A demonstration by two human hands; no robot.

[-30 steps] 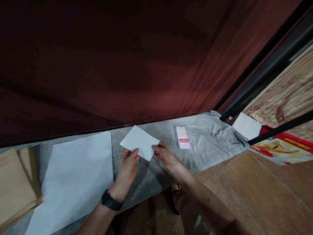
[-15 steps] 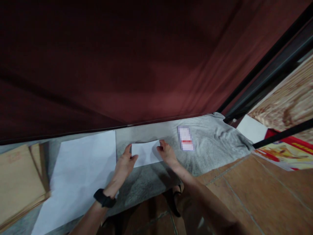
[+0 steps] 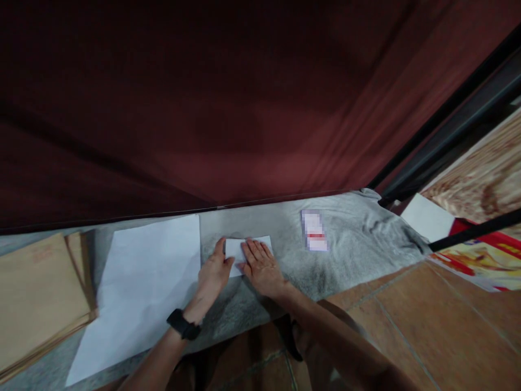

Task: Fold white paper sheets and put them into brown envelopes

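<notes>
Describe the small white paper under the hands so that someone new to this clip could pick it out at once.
Start at the grey cloth spread along the foot of the dark red curtain. Near its middle, the left hand and right hand press down a small folded white paper. It is far smaller than the large white sheet to its left.

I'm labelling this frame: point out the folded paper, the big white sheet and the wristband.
folded paper (image 3: 260, 243), head view, bare upper right corner.
big white sheet (image 3: 142, 282), head view, its middle.
wristband (image 3: 183, 324), head view, band on left wrist.
</notes>
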